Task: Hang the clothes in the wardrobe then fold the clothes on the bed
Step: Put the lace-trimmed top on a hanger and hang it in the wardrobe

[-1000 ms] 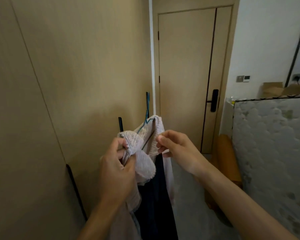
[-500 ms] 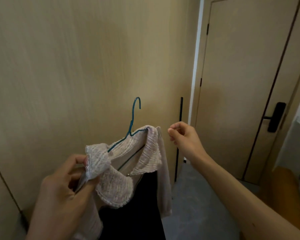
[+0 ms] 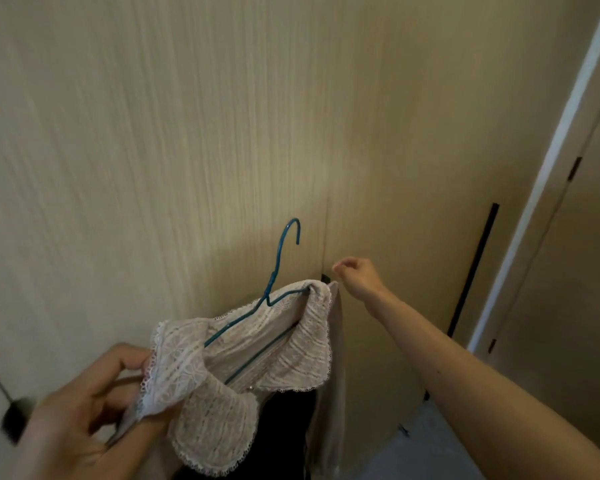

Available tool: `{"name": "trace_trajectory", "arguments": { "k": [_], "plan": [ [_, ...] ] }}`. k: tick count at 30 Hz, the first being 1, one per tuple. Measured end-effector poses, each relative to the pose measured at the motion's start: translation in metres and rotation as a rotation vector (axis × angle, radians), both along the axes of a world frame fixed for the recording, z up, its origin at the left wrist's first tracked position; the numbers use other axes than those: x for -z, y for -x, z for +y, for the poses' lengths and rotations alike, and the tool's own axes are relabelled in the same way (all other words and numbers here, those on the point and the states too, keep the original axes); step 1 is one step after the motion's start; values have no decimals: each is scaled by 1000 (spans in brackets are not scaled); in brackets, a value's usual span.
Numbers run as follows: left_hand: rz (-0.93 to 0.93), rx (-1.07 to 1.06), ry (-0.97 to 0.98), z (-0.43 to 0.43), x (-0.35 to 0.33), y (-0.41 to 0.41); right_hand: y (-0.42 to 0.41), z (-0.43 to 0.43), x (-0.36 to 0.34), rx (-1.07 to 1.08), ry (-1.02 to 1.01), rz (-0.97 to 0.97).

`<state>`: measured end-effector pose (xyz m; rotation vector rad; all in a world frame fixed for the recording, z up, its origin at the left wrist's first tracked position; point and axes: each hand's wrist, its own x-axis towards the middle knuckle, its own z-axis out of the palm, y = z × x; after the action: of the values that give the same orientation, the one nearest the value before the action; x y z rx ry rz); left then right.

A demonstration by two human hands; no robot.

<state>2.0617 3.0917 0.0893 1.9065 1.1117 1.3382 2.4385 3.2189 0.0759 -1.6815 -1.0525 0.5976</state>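
A pale pink lace blouse (image 3: pixel 243 362) with a dark skirt part (image 3: pixel 284 431) below hangs on a blue wire hanger (image 3: pixel 278 271). My left hand (image 3: pixel 84 417) grips the blouse's lace collar at the hanger's left shoulder. My right hand (image 3: pixel 355 275) reaches toward the closed wardrobe door (image 3: pixel 153 150), fingers curled right at a small dark handle (image 3: pixel 324 278) on the door seam. Whether the fingers touch the handle, I cannot tell.
A long black handle (image 3: pixel 471 268) runs down the wardrobe panel to the right. Beyond it stands a white frame strip and a room door (image 3: pixel 575 237) with hinges. Another dark handle (image 3: pixel 14 420) shows blurred at lower left. Grey floor (image 3: pixel 416 452) lies below.
My right hand let go of the blouse and moved out to the wardrobe door seam. My view swung left toward the wardrobe. The left hand still holds the garment.
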Motion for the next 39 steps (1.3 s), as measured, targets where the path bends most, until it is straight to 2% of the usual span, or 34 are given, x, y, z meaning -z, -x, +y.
{"name": "trace_trajectory", "arguments": {
  "k": [4,9,18,24,31,35,39],
  "plan": [
    [-46,-138,-49,-34,-7,-40,-18,35,32,-66,66,-4],
    [-66,-167,-70,-56,-18,-81,-31,54,55,-177,61,82],
    [24,-306,-31,-86,-27,-116,-26,48,61,-304,66,-27],
    [57,-378,-90,-130,-42,-118,-28,12,53,-336,43,-82],
    [72,-281,-144,-160,-61,-130,-57,-67,66,-159,-54,-95],
    [98,-211,-160,-161,-59,-145,-85,-123,70,-138,-124,-98],
    [94,-44,-150,-158,-61,-181,-129,-177,73,-39,-142,-96]
  ]
}}
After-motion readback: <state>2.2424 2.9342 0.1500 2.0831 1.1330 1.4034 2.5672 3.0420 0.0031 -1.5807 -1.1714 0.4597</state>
